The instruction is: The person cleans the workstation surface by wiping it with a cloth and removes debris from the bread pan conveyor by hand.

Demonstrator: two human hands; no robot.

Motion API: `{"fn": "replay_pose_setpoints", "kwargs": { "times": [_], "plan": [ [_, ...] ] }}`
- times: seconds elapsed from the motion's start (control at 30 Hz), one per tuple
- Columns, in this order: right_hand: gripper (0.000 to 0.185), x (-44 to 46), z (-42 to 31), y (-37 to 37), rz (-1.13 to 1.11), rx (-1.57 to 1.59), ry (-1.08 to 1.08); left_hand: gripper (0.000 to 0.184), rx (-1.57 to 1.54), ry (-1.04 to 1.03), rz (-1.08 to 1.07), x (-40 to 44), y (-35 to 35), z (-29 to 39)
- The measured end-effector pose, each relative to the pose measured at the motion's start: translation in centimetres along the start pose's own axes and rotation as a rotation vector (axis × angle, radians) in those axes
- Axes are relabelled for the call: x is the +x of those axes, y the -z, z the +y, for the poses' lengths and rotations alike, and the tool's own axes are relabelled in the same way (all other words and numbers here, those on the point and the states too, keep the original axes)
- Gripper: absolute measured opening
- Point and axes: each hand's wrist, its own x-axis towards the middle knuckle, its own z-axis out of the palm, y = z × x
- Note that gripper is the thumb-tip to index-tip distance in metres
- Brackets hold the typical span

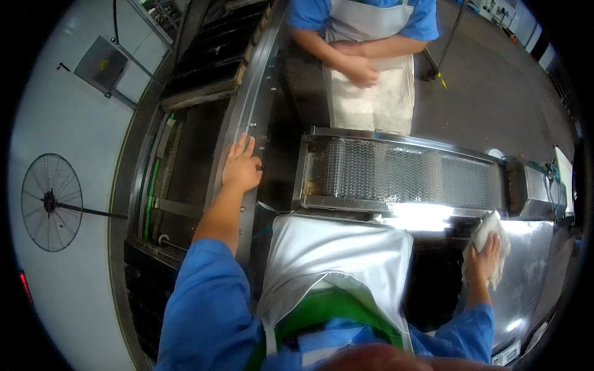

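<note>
My left hand [241, 168] rests on the metal side rail [238, 114] of the large machine at the left, its fingers stretched out and apart with nothing in them. At the right, my right hand [485, 258] holds a crumpled off-white cloth [493, 230] against the shiny steel surface [526, 266]. The cloth spreads out beyond my fingertips. Part of my grip on it is hidden behind the back of the hand.
A mesh conveyor [408, 175] with metal sides lies in front of me. Behind it stands a co-worker in an apron [371, 99], arms crossed at the waist. A wire fan [52, 202] is on the left, and a steel housing [526, 191] sits at the conveyor's right end.
</note>
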Motion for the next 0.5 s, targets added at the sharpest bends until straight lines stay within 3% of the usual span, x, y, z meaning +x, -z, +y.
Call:
{"fn": "replay_pose_setpoints", "kwargs": {
  "times": [0.3, 0.37, 0.5],
  "plan": [
    [0.073, 0.3, 0.0, 0.1, -0.096, -0.101, -0.054, 0.014, -0.009, 0.013, 0.007, -0.1, 0.0, 0.1],
    [0.072, 0.1, 0.2, -0.5, 0.034, -0.017, 0.01, 0.014, -0.008, 0.011, -0.004, -0.1, 0.3, 0.2],
    [0.071, 0.2, 0.5, -0.8, 0.049, -0.008, 0.044, 0.015, -0.013, 0.018, -0.012, -0.2, 0.5, 0.3]
  ]
}}
